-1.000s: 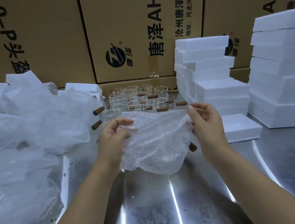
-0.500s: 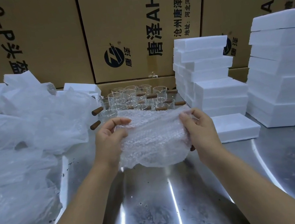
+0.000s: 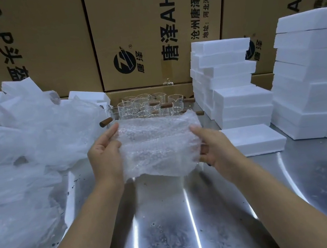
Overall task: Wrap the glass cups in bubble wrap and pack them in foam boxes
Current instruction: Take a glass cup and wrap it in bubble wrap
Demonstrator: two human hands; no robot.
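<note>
above the steel table (image 3: 163, 221), your left hand (image 3: 104, 155) and right hand (image 3: 214, 147) each curl round an end of the bubble wrap (image 3: 157, 144); a brown handle (image 3: 204, 149) pokes out by your right fingers. unwrapped glass cups (image 3: 142, 104) stand just behind, foam boxes (image 3: 232, 90) stacked to the right.

Bubble wrap (image 3: 157, 144) rolled up tighter

Head view, forward-down, close over table (image 3: 176, 230)
</note>
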